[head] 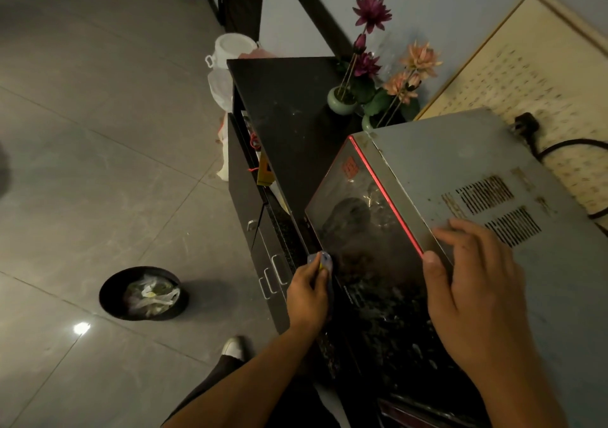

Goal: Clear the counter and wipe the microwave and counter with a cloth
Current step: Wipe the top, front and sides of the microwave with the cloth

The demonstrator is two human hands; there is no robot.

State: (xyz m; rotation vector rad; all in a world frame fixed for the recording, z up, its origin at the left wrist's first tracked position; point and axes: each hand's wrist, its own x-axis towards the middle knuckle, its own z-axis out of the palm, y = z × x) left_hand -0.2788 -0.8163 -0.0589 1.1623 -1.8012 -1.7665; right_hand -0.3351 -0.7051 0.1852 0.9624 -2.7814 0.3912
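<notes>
Wiping the microwave door
Left hand [307, 291] grips cloth [320, 261] at the microwave [460, 171] door's lower edge; right hand [473, 282], fingers spread, rests on its top edge; table [289, 111] bare at frame centre.

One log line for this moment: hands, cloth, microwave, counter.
left hand: holds cloth against microwave door | right hand: flat on microwave top edge | counter: flower vases at back

The cloth [320, 263] is mostly hidden by the left hand [307, 296], and the microwave [460, 203] is cut off at the right edge.
</notes>
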